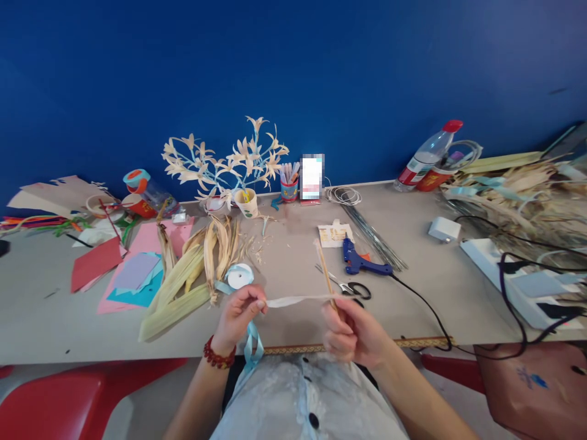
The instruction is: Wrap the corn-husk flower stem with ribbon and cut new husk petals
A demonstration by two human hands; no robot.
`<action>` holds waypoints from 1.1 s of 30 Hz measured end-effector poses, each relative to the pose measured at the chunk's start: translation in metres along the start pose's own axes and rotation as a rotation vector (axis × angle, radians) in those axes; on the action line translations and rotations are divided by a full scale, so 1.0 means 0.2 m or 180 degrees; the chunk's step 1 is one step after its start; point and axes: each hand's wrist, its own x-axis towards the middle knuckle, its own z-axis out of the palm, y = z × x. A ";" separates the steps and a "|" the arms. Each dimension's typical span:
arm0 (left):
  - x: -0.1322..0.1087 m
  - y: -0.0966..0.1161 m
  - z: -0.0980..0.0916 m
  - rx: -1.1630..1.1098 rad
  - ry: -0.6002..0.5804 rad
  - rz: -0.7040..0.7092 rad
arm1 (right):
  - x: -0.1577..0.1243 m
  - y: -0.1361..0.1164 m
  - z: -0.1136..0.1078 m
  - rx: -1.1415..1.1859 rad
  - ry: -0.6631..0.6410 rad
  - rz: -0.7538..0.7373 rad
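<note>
My left hand pinches one end of a thin pale strip stretched level between both hands. My right hand is closed round a thin wooden stick that slants up and away, and the strip's other end meets the stick at my fingers. A red bead bracelet circles my left wrist. A light blue ribbon hangs below my left hand, trailing from a white ribbon spool on the table. Dried corn husks lie just left of the spool.
Scissors and a blue glue gun lie beyond my right hand, with wires behind. Coloured paper is at left, a husk flower bouquet in a cup at back, a bottle and husk pile at right.
</note>
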 end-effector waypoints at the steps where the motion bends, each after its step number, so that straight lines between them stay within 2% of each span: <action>1: 0.00 0.00 0.00 0.0011 0.0054 -0.0020 | 0.01 0.01 0.00 -0.0189 0.0213 -0.0096; 4: -0.01 0.02 0.03 0.0089 0.0065 -0.0063 | 0.08 0.06 0.01 -0.1171 0.0856 -0.0248; 9: 0.00 0.06 0.08 0.0463 -0.0113 0.0000 | 0.18 0.14 0.08 -0.2944 0.1237 -0.0398; 12: 0.00 0.08 0.08 0.0762 -0.0111 0.0195 | 0.21 0.14 0.08 -0.3458 0.1480 -0.0531; 15: 0.00 0.09 0.08 0.0946 -0.0160 0.0377 | 0.22 0.14 0.07 -0.3082 0.1318 -0.0514; 22: -0.01 0.07 0.07 0.0718 -0.0332 0.0513 | 0.15 0.10 0.06 -0.0830 0.0527 0.0218; 29: -0.01 0.01 0.05 -0.0006 -0.0319 0.0421 | 0.05 0.02 0.02 0.0089 -0.0251 0.0287; 31: -0.02 -0.01 0.05 -0.0139 -0.0250 0.0206 | 0.06 -0.01 0.01 -0.0012 -0.0129 0.0195; 33: -0.02 -0.02 0.06 -0.0295 -0.0080 -0.0056 | 0.07 -0.02 0.00 -0.0509 0.0455 -0.0048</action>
